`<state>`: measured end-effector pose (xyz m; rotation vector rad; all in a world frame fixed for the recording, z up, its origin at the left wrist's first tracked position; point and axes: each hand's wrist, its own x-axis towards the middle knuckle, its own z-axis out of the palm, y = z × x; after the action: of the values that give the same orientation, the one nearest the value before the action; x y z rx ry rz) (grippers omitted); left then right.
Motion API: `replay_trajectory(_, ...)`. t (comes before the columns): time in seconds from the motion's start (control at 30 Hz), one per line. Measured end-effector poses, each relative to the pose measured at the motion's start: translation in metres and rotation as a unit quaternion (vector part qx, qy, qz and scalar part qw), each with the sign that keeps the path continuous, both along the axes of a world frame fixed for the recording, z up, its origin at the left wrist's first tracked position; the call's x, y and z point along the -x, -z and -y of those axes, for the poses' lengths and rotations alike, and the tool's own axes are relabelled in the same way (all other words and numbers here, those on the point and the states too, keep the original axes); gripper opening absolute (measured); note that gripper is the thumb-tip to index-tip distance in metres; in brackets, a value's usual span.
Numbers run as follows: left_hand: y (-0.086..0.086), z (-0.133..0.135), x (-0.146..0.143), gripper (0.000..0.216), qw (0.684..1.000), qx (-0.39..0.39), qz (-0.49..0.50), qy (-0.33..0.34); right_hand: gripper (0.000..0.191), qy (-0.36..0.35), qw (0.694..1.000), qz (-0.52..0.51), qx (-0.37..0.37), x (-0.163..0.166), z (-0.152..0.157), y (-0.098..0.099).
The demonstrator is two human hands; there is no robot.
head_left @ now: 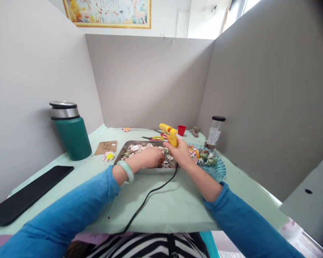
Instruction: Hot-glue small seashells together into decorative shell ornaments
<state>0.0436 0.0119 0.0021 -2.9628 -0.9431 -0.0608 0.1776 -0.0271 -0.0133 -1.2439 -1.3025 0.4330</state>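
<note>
My right hand (183, 152) is wrapped round the handle of a yellow glue gun (169, 133), its nozzle tilted up and to the left. A black cord runs from it down to the table's front edge. My left hand (152, 157) reaches into a metal tray (140, 170) of seashells (136, 148), its fingers bent down among them. What those fingertips pinch, if anything, is hidden. Right of the tray, a blue ribbed plate (219, 170) holds several shells and stones, partly behind my right wrist.
A green bottle (72, 138) and a long black slab (33, 191) occupy the left. Near the tray lie a brown card (106, 147) and a shell flower (108, 156). Behind are scissors (154, 138) and a red cup (181, 130); a clear jar (214, 132) stands right. Grey panels enclose the table.
</note>
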Motion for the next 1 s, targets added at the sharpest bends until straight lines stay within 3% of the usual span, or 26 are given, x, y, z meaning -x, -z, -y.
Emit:
replay_trajectory(0.13,-0.001,-0.001,-0.005,0.017,0.999,-0.021,-0.029,-0.004,0.02,-0.002,1.0,0.001,-0.007,-0.001,0.0,0.0)
replay_trajectory(0.23,-0.001,-0.007,-0.002,0.012,0.999,-0.014,0.022,-0.019,0.021,0.0,1.0,0.002,-0.008,-0.003,-0.002,0.001)
replay_trajectory(0.3,-0.002,-0.012,0.005,0.009,0.991,0.062,0.117,-0.035,0.022,0.0,1.0,0.001,-0.003,-0.004,-0.003,0.002)
replay_trajectory(0.33,-0.002,-0.013,0.009,0.006,0.974,0.141,0.174,-0.048,0.022,-0.002,1.0,0.0,0.0,-0.004,-0.003,0.003)
replay_trajectory(0.37,-0.003,-0.013,0.014,0.003,0.94,0.242,0.234,-0.063,0.023,-0.006,1.0,-0.003,0.004,-0.004,-0.003,0.003)
replay_trajectory(0.47,-0.005,-0.008,0.027,0.015,0.765,0.514,0.383,-0.059,0.024,-0.039,0.999,-0.023,0.004,-0.002,-0.001,0.002)
replay_trajectory(0.53,-0.005,-0.003,0.033,0.018,0.673,0.604,0.423,-0.049,0.026,-0.073,0.996,-0.049,-0.002,0.0,0.001,0.001)
replay_trajectory(0.63,-0.003,0.0,0.037,0.015,0.605,0.659,0.442,-0.062,0.031,-0.122,0.988,-0.09,-0.007,0.003,0.005,0.0)
replay_trajectory(0.77,0.003,-0.001,0.037,0.014,0.576,0.678,0.45,-0.082,0.035,-0.158,0.982,-0.107,0.009,0.005,0.006,-0.001)
replay_trajectory(1.0,0.004,0.003,0.039,0.014,0.586,0.684,0.429,-0.069,0.035,-0.17,0.977,-0.117,0.044,0.008,0.005,0.001)
